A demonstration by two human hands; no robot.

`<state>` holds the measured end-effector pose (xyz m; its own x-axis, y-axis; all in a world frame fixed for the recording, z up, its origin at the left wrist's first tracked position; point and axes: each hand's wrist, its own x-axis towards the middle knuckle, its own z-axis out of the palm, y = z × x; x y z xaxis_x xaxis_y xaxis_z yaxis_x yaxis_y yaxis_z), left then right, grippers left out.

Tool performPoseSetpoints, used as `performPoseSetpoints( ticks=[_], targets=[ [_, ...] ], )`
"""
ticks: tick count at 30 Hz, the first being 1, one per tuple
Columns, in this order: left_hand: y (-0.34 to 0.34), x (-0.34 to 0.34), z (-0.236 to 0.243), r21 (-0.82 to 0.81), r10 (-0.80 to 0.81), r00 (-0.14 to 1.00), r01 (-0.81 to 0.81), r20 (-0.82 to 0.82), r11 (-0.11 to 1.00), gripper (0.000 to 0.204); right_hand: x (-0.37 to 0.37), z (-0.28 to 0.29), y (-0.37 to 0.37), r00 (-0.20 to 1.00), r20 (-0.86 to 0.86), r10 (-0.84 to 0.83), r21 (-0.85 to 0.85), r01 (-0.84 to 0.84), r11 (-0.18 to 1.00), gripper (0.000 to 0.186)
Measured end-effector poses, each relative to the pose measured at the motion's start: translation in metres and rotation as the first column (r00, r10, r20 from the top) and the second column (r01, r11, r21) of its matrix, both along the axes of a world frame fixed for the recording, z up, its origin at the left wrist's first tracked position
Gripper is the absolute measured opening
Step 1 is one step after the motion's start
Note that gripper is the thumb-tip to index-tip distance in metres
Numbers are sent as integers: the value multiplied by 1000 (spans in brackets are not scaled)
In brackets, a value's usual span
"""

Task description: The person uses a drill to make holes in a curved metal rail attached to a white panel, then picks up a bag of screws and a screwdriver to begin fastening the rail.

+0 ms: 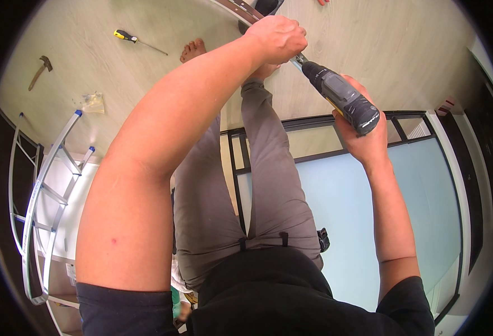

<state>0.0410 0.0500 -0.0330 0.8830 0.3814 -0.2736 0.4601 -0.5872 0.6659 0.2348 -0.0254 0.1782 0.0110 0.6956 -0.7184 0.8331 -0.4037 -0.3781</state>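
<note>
My right hand (pixel 364 126) is wrapped round a black and grey cordless drill (pixel 340 95) with a yellow trim. The drill points up and to the left, its chuck close to a short metal piece (pixel 299 59) below my left hand. Closed into a fist, my left hand (pixel 278 39) grips a long brown strip (pixel 242 9) with a pale edge, which runs out past the knuckles at the top. The fingers hide most of that grip, and the drill's tip is hard to make out.
A yellow and black screwdriver (pixel 140 41), a hammer (pixel 43 68) and a small plastic bag (pixel 93 103) lie on the pale wood floor. An aluminium ladder (pixel 33 207) is at the left. Behind my legs is a black-framed pale-blue panel (pixel 369 196). Red-handled pliers partly show at the top.
</note>
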Motion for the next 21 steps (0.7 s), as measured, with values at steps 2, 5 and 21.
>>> performPoseSetpoints(
  ticks=[2, 5, 21],
  targets=[
    [-1, -1, -2, 9, -1, 1000, 1, 11, 1000, 14, -1, 0, 2, 1000, 1, 2, 0, -2, 1000, 69],
    [1, 0, -3, 5, 7, 1000, -7, 13, 1000, 16, -4, 3, 3, 999, 49, 2, -21, -1, 1000, 69],
    [-1, -1, -4, -15, 35, 999, -35, 17, 999, 18, -1, 1, 1, 1000, -5, -5, 15, 5, 1000, 70]
  ],
)
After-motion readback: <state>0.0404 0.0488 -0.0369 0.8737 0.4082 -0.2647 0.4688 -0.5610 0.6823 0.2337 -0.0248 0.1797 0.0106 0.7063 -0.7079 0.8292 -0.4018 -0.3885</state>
